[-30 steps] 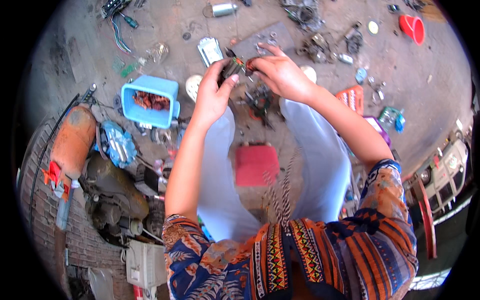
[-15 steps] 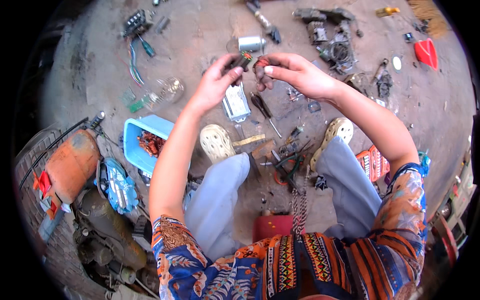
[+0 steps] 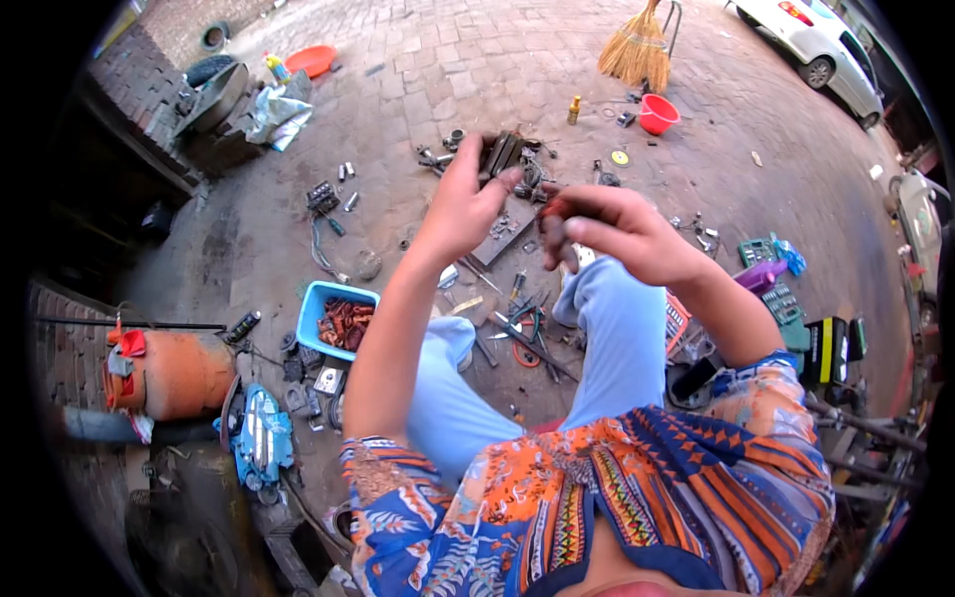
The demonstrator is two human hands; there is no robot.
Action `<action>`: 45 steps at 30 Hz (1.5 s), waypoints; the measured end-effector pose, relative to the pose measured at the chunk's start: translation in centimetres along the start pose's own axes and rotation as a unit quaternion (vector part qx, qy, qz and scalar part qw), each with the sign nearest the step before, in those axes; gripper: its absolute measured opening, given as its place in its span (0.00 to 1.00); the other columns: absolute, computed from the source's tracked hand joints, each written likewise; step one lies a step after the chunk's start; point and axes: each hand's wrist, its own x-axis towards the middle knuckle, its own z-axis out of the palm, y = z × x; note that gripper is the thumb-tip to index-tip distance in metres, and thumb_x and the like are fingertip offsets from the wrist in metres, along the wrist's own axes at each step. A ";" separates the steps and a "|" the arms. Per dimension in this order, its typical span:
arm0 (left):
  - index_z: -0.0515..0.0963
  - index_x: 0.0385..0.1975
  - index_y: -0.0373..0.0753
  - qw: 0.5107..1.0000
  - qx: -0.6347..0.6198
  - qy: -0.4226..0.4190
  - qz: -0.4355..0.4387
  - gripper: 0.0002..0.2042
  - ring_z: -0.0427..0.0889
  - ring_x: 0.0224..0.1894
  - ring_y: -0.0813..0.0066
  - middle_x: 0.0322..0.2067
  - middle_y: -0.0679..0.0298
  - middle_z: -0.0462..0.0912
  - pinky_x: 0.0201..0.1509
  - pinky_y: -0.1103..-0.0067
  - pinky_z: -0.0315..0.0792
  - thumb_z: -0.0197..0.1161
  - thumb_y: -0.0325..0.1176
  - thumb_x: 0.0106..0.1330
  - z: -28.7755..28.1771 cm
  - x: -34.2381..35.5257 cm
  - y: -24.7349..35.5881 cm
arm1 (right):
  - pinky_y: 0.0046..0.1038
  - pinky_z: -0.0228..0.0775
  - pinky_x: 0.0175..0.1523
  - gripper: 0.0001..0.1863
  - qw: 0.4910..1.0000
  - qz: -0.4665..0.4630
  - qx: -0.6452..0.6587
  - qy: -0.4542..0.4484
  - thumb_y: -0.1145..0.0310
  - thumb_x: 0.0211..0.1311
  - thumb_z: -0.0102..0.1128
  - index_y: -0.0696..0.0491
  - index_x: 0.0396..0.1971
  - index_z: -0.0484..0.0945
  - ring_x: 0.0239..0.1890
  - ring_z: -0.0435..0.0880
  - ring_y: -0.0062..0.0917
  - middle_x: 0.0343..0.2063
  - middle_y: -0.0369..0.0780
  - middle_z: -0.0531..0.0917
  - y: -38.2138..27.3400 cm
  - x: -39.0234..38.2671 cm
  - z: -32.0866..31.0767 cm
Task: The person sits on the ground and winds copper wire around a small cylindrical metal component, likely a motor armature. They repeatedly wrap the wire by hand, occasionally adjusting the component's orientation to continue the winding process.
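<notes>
My left hand [image 3: 463, 204] is closed around a dark, slotted metal part [image 3: 504, 151], held up in front of me. Just to the right and slightly lower, my right hand [image 3: 627, 234] has its fingers curled on a small reddish-copper piece [image 3: 557, 209], partly hidden by the fingers. The two held pieces are apart. Beneath my hands, pliers, screwdrivers and other tools [image 3: 527, 338] lie on the ground between my feet, along with a flat metal plate [image 3: 502, 239].
A blue tub [image 3: 310, 310] of copper scrap stands at my left, beside an orange cylinder [image 3: 184, 373]. Tool cases [image 3: 761, 279] lie at my right. Mechanical parts are strewn ahead, with a red bucket [image 3: 659, 117], a straw broom [image 3: 637, 55] and a white car [image 3: 816, 45] beyond.
The head view has tilted up, showing more of the paved yard. My hands are farther apart, with the left one now higher than the right, both still holding their pieces.
</notes>
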 end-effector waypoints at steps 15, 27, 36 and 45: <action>0.69 0.44 0.38 0.793 -0.584 -0.116 0.126 0.15 0.64 0.25 0.81 0.33 0.67 0.71 0.26 0.85 0.57 0.52 0.43 0.67 17.7 -29.6 16.3 | 0.33 0.54 0.65 0.10 0.811 -0.372 0.385 0.236 0.74 0.66 0.45 0.60 0.44 0.70 0.45 0.77 0.28 0.33 0.40 0.79 -15.2 -21.4 22.3; 0.69 0.46 0.33 0.966 -0.004 0.043 0.253 0.16 0.76 0.44 0.79 0.41 0.64 0.72 0.46 0.81 0.73 0.62 0.25 0.59 11.2 -11.5 10.8 | 0.42 0.36 0.69 0.11 0.745 -0.303 -0.495 0.329 0.81 0.56 0.48 0.58 0.38 0.76 0.40 0.82 0.33 0.34 0.42 0.83 -9.1 -8.1 8.2; 0.69 0.44 0.32 0.964 0.015 0.097 0.247 0.12 0.78 0.35 0.77 0.33 0.63 0.74 0.38 0.82 0.73 0.58 0.29 0.63 6.8 6.5 2.6 | 0.40 0.48 0.67 0.08 0.709 -0.260 -0.583 0.299 0.79 0.52 0.55 0.58 0.34 0.75 0.37 0.82 0.31 0.31 0.41 0.82 -1.8 3.3 -6.6; 0.68 0.39 0.31 0.950 0.210 0.148 0.178 0.15 0.77 0.34 0.48 0.34 0.47 0.74 0.34 0.67 0.71 0.61 0.33 0.59 7.4 12.6 -1.2 | 0.41 0.57 0.61 0.07 0.752 -0.059 -0.620 0.215 0.80 0.48 0.51 0.58 0.30 0.71 0.33 0.79 0.36 0.23 0.45 0.78 4.0 5.3 -12.3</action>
